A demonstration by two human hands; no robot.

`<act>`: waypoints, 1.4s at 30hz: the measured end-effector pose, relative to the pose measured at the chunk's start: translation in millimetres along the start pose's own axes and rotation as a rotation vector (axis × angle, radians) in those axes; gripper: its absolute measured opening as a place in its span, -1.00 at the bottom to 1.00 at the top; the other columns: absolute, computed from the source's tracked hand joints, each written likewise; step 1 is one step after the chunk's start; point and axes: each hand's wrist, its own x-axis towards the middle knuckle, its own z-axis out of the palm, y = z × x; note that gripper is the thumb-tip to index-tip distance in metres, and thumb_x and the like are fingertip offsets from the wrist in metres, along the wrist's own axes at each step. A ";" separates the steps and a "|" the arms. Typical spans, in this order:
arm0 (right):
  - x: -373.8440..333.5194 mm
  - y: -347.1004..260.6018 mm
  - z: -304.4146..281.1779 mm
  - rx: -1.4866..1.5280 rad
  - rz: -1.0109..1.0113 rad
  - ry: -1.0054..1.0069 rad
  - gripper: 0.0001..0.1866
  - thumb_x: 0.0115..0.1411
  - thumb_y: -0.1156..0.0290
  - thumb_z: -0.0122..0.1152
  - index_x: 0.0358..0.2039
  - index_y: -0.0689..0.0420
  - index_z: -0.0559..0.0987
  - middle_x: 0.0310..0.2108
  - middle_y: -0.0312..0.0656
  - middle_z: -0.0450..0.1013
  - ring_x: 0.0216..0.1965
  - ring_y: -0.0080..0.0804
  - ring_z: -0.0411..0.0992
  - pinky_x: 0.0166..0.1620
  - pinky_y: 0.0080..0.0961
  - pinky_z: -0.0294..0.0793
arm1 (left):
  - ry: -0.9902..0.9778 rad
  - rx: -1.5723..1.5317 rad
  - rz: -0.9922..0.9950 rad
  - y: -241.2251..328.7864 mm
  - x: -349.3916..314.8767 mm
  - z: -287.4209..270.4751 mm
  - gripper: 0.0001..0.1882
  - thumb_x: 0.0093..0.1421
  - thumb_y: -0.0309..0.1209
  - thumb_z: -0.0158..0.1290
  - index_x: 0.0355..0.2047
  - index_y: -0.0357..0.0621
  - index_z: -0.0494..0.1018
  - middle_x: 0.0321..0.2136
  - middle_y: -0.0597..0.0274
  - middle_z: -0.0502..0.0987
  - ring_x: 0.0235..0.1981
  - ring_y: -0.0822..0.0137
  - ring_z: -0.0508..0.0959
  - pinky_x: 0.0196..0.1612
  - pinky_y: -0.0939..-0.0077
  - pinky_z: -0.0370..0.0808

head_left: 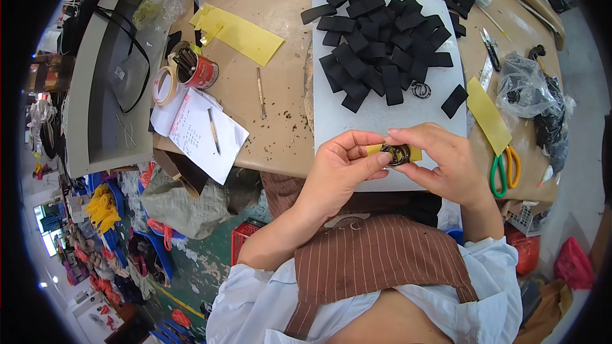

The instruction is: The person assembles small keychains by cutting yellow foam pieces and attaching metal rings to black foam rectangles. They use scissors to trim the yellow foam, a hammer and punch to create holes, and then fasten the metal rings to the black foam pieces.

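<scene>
My left hand (344,164) and my right hand (442,160) meet over the near part of a pale board (333,126). Between their fingertips they hold a round dark metal buckle (399,155) with an openwork pattern. A small yellow piece (415,154) shows behind the buckle, partly covered by fingers. Both hands are closed in a pinch. Just beyond them on the board lies a similar dark openwork buckle (421,90). A heap of short black strap pieces (376,44) covers the far part of the board, and one loose black piece (454,101) lies at its right edge.
Yellow sheets (489,116) flank the board. At right are scissors with green and orange handles (505,172), snips (490,50) and clear plastic wrap (526,86). At left stand a red can of tools (205,72), tape (164,85), a written-on paper (201,134) and an awl-like tool (261,92).
</scene>
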 end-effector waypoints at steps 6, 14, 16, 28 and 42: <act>-0.4 -0.7 -1.3 -0.001 0.005 -0.001 -0.45 -0.13 0.63 0.41 -0.03 0.22 0.52 -0.16 -0.10 0.54 -0.19 -0.24 0.54 -0.12 -0.43 0.50 | -0.001 0.007 -0.003 1.7 0.1 1.6 -0.73 0.19 -0.52 0.15 -0.11 -0.30 0.42 -0.20 0.14 0.57 -0.22 0.46 0.58 -0.16 0.58 0.59; 0.4 -1.2 -0.1 0.009 0.024 -0.006 -0.44 -0.12 0.62 0.41 -0.03 0.22 0.51 -0.17 -0.12 0.55 -0.19 -0.25 0.54 -0.12 -0.44 0.51 | 0.017 0.040 -0.012 4.4 -1.7 1.2 -0.74 0.18 -0.52 0.16 -0.13 -0.30 0.43 -0.23 0.16 0.57 -0.23 0.48 0.58 -0.15 0.58 0.59; 1.2 -1.7 0.0 0.009 0.024 -0.008 -0.44 -0.12 0.61 0.41 -0.02 0.22 0.51 -0.18 -0.12 0.55 -0.20 -0.26 0.54 -0.12 -0.44 0.51 | 0.010 0.040 -0.001 3.7 -1.8 -0.1 -0.74 0.18 -0.51 0.16 -0.13 -0.30 0.43 -0.23 0.16 0.57 -0.23 0.48 0.58 -0.15 0.58 0.59; 0.4 -1.8 -1.8 0.069 0.044 -0.007 -0.41 -0.10 0.59 0.38 0.03 0.16 0.48 -0.17 -0.16 0.54 -0.19 -0.25 0.52 -0.13 -0.43 0.52 | 0.006 -0.010 -0.004 5.0 -5.3 4.2 -0.72 0.26 -0.39 0.09 -0.10 -0.30 0.40 -0.23 0.14 0.56 -0.23 0.47 0.58 -0.16 0.56 0.60; -1.3 0.7 -4.3 0.083 0.039 0.034 -0.40 -0.12 0.59 0.38 0.03 0.18 0.48 -0.19 -0.17 0.55 -0.19 -0.27 0.53 -0.12 -0.45 0.52 | -0.024 -0.037 -0.023 12.5 -7.7 -5.2 -0.57 0.42 -0.15 -0.28 -0.03 -0.29 0.35 -0.25 0.04 0.56 -0.23 0.32 0.62 -0.16 0.44 0.63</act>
